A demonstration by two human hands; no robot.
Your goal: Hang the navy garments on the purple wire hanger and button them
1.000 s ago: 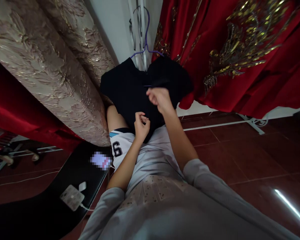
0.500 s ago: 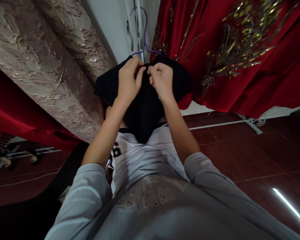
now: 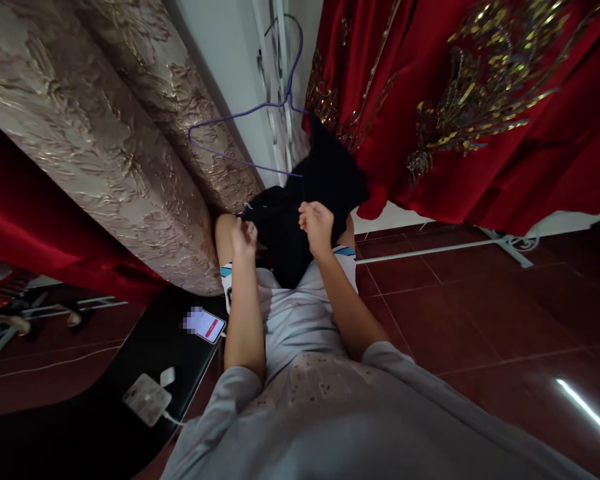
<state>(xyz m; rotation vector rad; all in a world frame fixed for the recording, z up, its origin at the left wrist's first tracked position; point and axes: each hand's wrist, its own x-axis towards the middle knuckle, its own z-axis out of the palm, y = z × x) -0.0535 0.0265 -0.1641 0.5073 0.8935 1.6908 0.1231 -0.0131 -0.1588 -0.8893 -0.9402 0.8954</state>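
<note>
A black garment (image 3: 335,173) hangs from the right side of a purple wire hanger (image 3: 230,118); its left part has come off and sags in folds onto my lap. My right hand (image 3: 317,227) is closed, its curled fingers against the front of the cloth. At the garment's left edge is my left hand (image 3: 245,239), palm turned inward, fingers loosely bent and apart, with no cloth visible between them. Beside that edge shows a small pale bit (image 3: 248,207), too small to make out.
A white metal rack (image 3: 283,73) stands behind the hanger. Beige embossed fabric (image 3: 115,140) hangs at left, red sequined fabric (image 3: 485,153) at right. On a black surface (image 3: 100,373) lie a phone (image 3: 207,325), a patterned white block (image 3: 147,399) and a cable.
The garment's left side has slipped off the hanger and dropped. Both hands have come down towards my lap and moved apart; the left half of the hanger is now bare.
</note>
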